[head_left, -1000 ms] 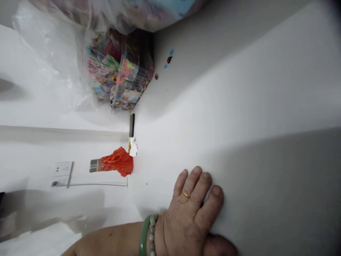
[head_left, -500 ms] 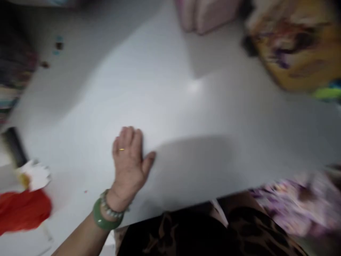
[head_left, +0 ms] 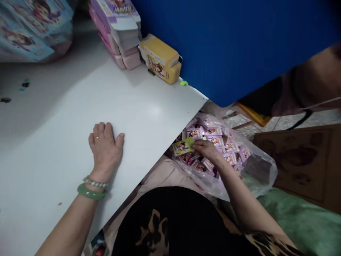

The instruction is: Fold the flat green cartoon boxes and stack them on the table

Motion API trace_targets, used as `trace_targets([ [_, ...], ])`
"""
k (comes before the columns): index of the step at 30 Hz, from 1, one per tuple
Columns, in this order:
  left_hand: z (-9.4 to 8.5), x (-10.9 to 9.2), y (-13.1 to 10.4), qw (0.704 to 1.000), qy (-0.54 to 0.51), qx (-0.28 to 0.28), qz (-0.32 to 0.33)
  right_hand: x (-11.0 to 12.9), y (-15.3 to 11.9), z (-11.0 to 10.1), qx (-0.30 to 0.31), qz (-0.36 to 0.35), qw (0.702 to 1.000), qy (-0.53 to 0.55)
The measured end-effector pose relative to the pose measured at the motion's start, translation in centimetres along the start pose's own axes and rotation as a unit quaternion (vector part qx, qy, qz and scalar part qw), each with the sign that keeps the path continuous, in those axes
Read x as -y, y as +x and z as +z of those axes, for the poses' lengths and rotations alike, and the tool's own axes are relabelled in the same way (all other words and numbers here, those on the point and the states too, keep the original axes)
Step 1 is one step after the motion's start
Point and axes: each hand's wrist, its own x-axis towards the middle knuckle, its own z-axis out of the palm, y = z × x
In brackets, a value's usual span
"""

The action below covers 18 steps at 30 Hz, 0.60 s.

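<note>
My left hand (head_left: 106, 151) lies palm down on the white table (head_left: 138, 135), fingers stretched and thumb out, holding nothing. Its wrist wears a green bangle and a bead bracelet. Off the table's right edge, my right hand (head_left: 206, 147) pinches the end of a small yellow-green pack (head_left: 183, 146) printed with a cartoon figure. The pack is over a clear plastic bag (head_left: 262, 174) full of small purple printed boxes (head_left: 215, 140). Whether it touches the boxes below I cannot tell.
Pink and purple cartons (head_left: 119, 32) are stacked at the table's back edge beside a yellow carton (head_left: 161, 58). A blue panel (head_left: 226, 42) stands behind. Blue printed packaging (head_left: 34, 32) lies back left; a brown cardboard box (head_left: 298, 160) stands right of the bag.
The view has swung right, bringing my right hand, the yellow-green pack and more of the bag into sight. My left hand stays flat on the table.
</note>
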Motion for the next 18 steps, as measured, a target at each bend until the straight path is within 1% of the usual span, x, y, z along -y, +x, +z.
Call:
trace_targets([
  [2,0.2,0.1,0.1,1.000,-0.010,-0.014,0.010,-2.2,-2.7,-2.3,-0.041,0.069,0.994,-0.076],
  [3,0.3,0.2,0.0,0.999,-0.019,-0.023,0.018,-3.0,-3.9,-3.1,-0.068,0.095,0.987,-0.109],
  [4,0.3,0.3,-0.1,0.999,-0.030,-0.032,0.028,-3.5,-5.1,-3.5,-0.099,0.109,0.979,-0.139],
  [5,0.4,0.4,-0.3,0.997,-0.044,-0.042,0.041,-3.5,-6.0,-3.4,-0.126,0.107,0.972,-0.168],
  [6,0.4,0.4,-0.8,0.995,-0.060,-0.054,0.055,-3.1,-6.7,-2.9,-0.140,0.095,0.965,-0.199],
  [7,0.3,0.2,-1.4,0.992,-0.075,-0.067,0.071,-2.3,-7.0,-1.9,-0.131,0.074,0.963,-0.223],
  [8,0.1,-0.1,-2.3,0.989,-0.088,-0.081,0.090,-1.2,-7.0,-0.5,-0.106,0.046,0.964,-0.241],
  [10,-0.3,-1.1,-4.7,0.979,-0.109,-0.107,0.133,1.4,-6.1,2.9,0.005,-0.013,0.975,-0.224],
  [11,-0.5,-1.9,-6.1,0.974,-0.118,-0.113,0.158,2.8,-5.3,4.7,0.029,-0.027,0.977,-0.208],
  [13,-0.8,-3.5,-9.1,0.961,-0.144,-0.113,0.207,4.9,-3.2,7.8,0.037,-0.018,0.981,-0.187],
  [15,-0.7,-4.8,-11.7,0.949,-0.170,-0.085,0.251,6.0,-1.2,9.8,0.033,0.004,0.987,-0.159],
  [16,-0.5,-5.4,-12.8,0.943,-0.186,-0.061,0.269,6.2,-0.4,10.2,0.035,0.003,0.989,-0.142],
  [18,0.1,-6.1,-14.1,0.934,-0.221,0.011,0.282,5.8,0.5,10.3,0.039,-0.043,0.993,-0.098],
])
